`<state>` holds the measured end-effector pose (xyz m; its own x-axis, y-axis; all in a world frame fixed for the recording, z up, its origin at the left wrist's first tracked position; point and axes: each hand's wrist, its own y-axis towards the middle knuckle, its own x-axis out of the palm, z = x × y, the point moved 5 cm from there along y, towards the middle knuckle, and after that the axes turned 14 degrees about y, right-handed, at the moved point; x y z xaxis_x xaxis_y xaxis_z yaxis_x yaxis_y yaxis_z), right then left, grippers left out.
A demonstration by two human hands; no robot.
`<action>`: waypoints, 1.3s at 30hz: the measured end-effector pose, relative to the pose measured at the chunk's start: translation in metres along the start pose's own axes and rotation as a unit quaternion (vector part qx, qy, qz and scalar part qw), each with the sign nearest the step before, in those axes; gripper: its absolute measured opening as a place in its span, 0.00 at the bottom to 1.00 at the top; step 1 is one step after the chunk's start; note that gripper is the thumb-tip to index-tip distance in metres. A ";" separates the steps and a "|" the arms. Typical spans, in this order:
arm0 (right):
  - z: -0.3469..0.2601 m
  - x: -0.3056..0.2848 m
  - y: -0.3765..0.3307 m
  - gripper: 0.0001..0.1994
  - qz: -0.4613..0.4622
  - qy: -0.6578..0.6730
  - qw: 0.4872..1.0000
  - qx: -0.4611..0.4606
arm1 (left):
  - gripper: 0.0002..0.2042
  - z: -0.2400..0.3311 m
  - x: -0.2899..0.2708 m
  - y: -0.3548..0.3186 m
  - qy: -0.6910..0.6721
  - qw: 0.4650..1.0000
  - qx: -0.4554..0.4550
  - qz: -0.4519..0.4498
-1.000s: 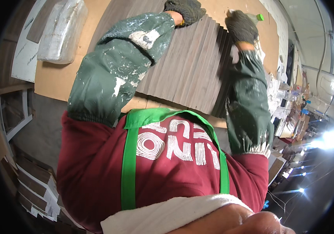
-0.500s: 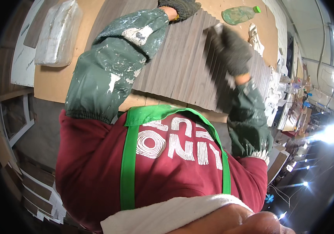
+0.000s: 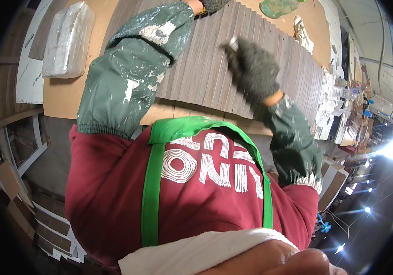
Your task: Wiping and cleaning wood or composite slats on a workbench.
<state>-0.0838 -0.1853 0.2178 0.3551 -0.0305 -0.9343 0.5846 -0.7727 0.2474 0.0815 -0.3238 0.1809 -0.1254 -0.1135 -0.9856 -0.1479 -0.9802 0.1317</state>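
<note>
A row of thin dark wooden slats lies side by side on a brown board bench. My right hand, in a dark glove, is raised over the right part of the slats. It is closed around a small pale grey object that sticks out of the fist. My left hand, also gloved, reaches to the far end of the slats and is mostly cut off by the top edge of the picture. Both forearms wear green paint-spattered sleeve covers.
A plastic-wrapped pale block sits at the bench's left. A green bottle and a crumpled white rag lie at the far right. Cluttered shelves stand to the right, cardboard pieces on the floor at left.
My right hand has drawn back from the far end of the slats toward me, lifting off them. My left hand stays at the far end and has slid further out of view.
</note>
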 end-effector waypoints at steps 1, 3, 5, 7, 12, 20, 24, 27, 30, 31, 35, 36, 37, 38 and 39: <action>0.017 -0.003 0.013 0.18 0.015 -0.006 0.999 0.050 | 0.23 0.003 -0.001 0.003 0.005 1.000 0.004 -0.005; 0.071 -0.007 0.037 0.18 0.030 -0.034 0.990 0.137 | 0.23 0.003 0.002 0.005 0.009 1.000 0.008 -0.011; 0.102 -0.014 0.064 0.20 0.025 -0.071 0.988 0.137 | 0.23 -0.004 -0.002 0.003 0.013 1.000 0.007 0.015; 0.094 -0.005 0.058 0.21 0.033 0.061 0.990 0.124 | 0.23 -0.006 0.000 0.006 0.016 1.000 0.005 0.005; 0.070 0.011 0.064 0.17 0.031 -0.046 0.997 0.061 | 0.23 0.000 -0.002 0.003 0.007 1.000 0.005 -0.018; 0.113 0.010 0.070 0.24 -0.009 -0.008 0.993 0.120 | 0.23 0.001 -0.007 0.002 0.004 0.998 -0.018 -0.063; 0.036 -0.008 0.016 0.19 -0.021 0.016 0.999 0.030 | 0.24 -0.002 -0.003 0.000 -0.003 0.999 -0.011 -0.042; -0.002 -0.019 -0.053 0.18 -0.132 0.022 0.989 -0.057 | 0.24 -0.005 -0.001 0.002 0.009 1.000 -0.002 -0.021; -0.009 -0.037 -0.064 0.19 -0.108 0.071 0.990 -0.064 | 0.24 -0.001 0.002 0.005 0.015 1.000 -0.007 -0.024; -0.002 -0.041 -0.054 0.19 -0.086 0.044 0.995 -0.024 | 0.24 -0.003 0.002 0.007 0.011 0.999 -0.016 -0.034; 0.024 -0.022 -0.013 0.18 -0.015 0.067 0.997 0.029 | 0.24 -0.002 -0.003 0.009 -0.013 0.999 -0.019 -0.023; 0.025 -0.018 -0.013 0.17 0.012 0.063 0.998 0.015 | 0.23 -0.002 0.001 0.013 -0.010 1.000 -0.006 0.004; 0.020 -0.020 -0.027 0.17 0.014 0.064 0.998 0.019 | 0.23 -0.001 0.007 0.013 -0.008 1.000 -0.002 0.002; 0.007 -0.017 -0.041 0.18 -0.041 0.082 0.995 0.030 | 0.24 -0.007 0.011 0.014 -0.010 1.000 -0.005 0.011; -0.006 -0.020 -0.056 0.18 -0.099 0.094 0.990 0.039 | 0.24 -0.009 0.011 0.014 -0.016 1.000 -0.010 0.022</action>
<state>-0.1192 -0.1375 0.2239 0.3736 0.2385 -0.8964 0.6003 -0.7989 0.0377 0.0865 -0.3404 0.1711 -0.1637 -0.1523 -0.9747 -0.1221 -0.9773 0.1732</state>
